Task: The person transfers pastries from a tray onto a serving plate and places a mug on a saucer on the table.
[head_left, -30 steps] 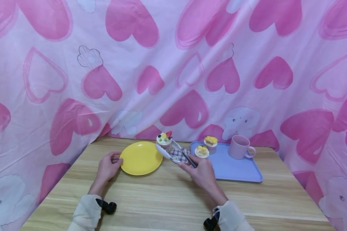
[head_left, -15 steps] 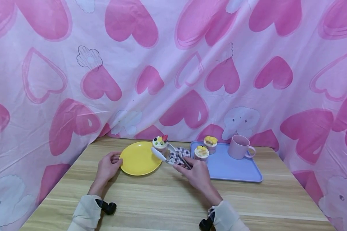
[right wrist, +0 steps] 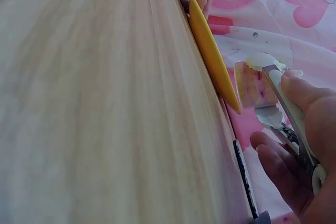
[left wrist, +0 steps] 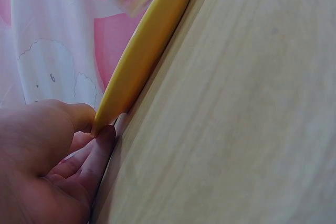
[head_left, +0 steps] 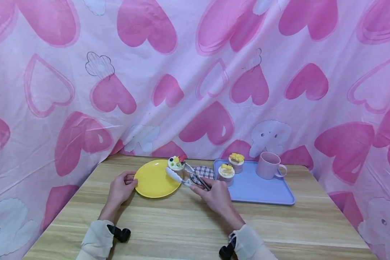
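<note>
My left hand [head_left: 121, 189] pinches the left rim of a round yellow plate [head_left: 151, 182], thumb above and fingers below the edge, as the left wrist view shows. My right hand [head_left: 217, 196] holds a pair of tongs [head_left: 173, 175] with pale tips. Between those tips is a small cup dessert [head_left: 176, 163] topped with cream, a strawberry and other fruit. The dessert is above the plate's right edge in the head view. Seen from the right wrist, the cup [right wrist: 256, 85] looks raised off the table, beside the tilted plate [right wrist: 210, 51].
Right of the plate lies a checked round coaster [head_left: 205, 172]. Beyond it, a blue tray [head_left: 263, 195] bears two more cup desserts, one in front [head_left: 226, 172] and one behind [head_left: 236, 162], plus a pink mug [head_left: 267, 167]. A pink heart-patterned curtain [head_left: 169, 122] hangs behind the wooden table [head_left: 169, 227].
My right hand has moved left with the tongs, carrying the fruit-topped dessert from beside the coaster to over the plate's right edge. My left hand stays on the plate.
</note>
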Motion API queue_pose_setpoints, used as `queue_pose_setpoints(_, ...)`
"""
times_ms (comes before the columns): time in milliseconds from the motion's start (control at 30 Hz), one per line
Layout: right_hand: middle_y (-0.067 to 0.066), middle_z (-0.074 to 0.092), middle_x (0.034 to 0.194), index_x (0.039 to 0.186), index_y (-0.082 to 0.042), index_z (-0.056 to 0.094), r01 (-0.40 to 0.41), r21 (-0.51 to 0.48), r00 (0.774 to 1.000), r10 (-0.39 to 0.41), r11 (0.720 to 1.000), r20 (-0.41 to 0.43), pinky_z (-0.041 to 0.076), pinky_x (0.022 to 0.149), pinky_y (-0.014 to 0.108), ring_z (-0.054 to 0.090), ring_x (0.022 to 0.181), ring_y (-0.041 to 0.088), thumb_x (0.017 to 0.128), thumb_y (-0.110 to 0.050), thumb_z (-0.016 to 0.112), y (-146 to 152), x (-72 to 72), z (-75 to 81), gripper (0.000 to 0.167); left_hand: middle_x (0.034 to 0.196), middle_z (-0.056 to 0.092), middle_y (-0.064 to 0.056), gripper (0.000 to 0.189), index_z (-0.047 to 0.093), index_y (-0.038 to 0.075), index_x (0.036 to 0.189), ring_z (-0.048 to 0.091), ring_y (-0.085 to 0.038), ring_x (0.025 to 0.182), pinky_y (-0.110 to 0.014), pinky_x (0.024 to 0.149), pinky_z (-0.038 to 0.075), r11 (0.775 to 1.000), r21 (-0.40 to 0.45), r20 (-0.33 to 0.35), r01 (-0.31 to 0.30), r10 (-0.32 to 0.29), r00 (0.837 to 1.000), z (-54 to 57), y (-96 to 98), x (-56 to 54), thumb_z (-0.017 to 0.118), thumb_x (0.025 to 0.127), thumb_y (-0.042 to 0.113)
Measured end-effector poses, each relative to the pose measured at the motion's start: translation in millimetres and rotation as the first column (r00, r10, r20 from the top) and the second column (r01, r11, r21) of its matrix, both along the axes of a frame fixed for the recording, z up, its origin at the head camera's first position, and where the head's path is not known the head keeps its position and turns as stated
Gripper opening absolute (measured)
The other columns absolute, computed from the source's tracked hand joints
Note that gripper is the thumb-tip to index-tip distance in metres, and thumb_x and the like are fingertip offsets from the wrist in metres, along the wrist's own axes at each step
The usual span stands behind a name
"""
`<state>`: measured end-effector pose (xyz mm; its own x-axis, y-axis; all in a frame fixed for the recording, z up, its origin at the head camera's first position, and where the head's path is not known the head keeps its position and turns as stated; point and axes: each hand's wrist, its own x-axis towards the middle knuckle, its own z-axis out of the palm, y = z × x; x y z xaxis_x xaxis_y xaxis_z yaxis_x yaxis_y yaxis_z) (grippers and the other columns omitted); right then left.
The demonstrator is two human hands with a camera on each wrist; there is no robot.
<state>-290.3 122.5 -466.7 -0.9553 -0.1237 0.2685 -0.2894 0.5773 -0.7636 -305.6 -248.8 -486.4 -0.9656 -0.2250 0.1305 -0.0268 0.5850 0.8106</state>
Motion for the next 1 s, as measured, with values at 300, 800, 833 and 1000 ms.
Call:
queue_pose_setpoints(300,-0.012,0.069,0.072,0.131,-0.017,0.080,-0.028,0.049,0.997,0.031,0.998,-0.070,0.039,0.045,0.020,0.054,0.062,0.006,0.089,-0.060,0.084,-15,-9.7,-4.9,0.060,0.128,0.074,-0.024,0.041,0.065,0.000,0.141,0.073,-0.035,0.117,-0.034,0.093,0.064,1.000,0.001,-0.007,-0.007,0.007,1.000,-0.5,-0.2,1.0,0.069,0.103,0.014)
queue_pose_setpoints(800,-0.005,0.057,0.066,0.134,-0.016,0.078,-0.028,0.064,0.999,0.027,0.998,0.017,0.035,0.044,0.020,0.046,0.056,0.008,0.088,-0.061,0.084,-40,-20.5,1.9,0.065,0.129,0.074,-0.024,0.041,0.065,0.000,0.141,0.073,-0.035,0.118,-0.039,0.096,0.065,1.000,0.009,0.000,-0.003,0.003,1.000,1.5,0.7,-0.3,0.069,0.104,0.015)
queue_pose_setpoints(833,-0.006,0.059,0.068,0.134,-0.017,0.078,-0.020,0.071,1.000,0.019,0.997,0.021,0.035,0.044,0.021,0.046,0.057,0.008,0.087,-0.063,0.084,-42,-21.5,1.9,0.066,0.129,0.074,-0.025,0.041,0.065,0.000,0.142,0.073,-0.036,0.118,-0.040,0.097,0.065,1.000,0.010,0.001,-0.003,0.003,1.000,1.4,0.8,-0.3,0.069,0.104,0.015)
queue_pose_setpoints(1000,-0.006,0.058,0.068,0.133,-0.020,0.079,-0.014,0.105,1.000,0.011,0.994,0.028,0.034,0.045,0.022,0.048,0.061,0.010,0.086,-0.067,0.083,-47,-26.6,0.3,0.067,0.130,0.073,-0.025,0.041,0.064,0.000,0.142,0.072,-0.036,0.119,-0.044,0.100,0.064,1.000,0.013,0.007,-0.005,0.005,1.000,1.1,0.9,-0.4,0.069,0.104,0.015)
